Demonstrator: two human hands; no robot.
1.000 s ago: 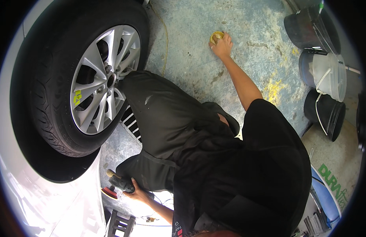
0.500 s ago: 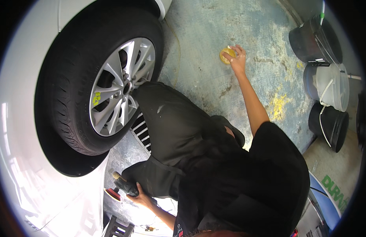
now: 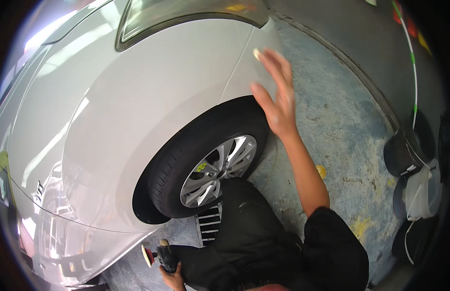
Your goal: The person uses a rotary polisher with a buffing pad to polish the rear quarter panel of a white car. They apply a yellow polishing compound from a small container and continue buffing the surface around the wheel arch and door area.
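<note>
At the lower left, my left hand (image 3: pixel 172 278) is wrapped round the dark body of a handheld polisher (image 3: pixel 167 259), whose red backing plate and pale pad (image 3: pixel 147 255) face the car. My right hand (image 3: pixel 281 104) is raised in front of the white car's body panel (image 3: pixel 186 72), above the wheel. Its fingers are spread and slightly blurred, and a dab of cream-coloured paste (image 3: pixel 256 54) sits on one fingertip. Partly behind my right forearm, a small round yellow container (image 3: pixel 321 171) rests on the floor. Whether the fingers touch the panel is unclear.
A black tyre with a silver alloy wheel (image 3: pixel 220 172) stands close by my dark-clothed knee. Below it lies a slatted floor grate (image 3: pixel 209 225). Along the right wall stand a black bucket (image 3: pixel 402 155) and a clear bucket (image 3: pixel 421 194). A lamp (image 3: pixel 191 19) curves above the panel.
My right hand has left the yellow container on the floor and risen to the panel, with paste on a fingertip. My view has tilted up along the car. The polisher stays in my left hand.
</note>
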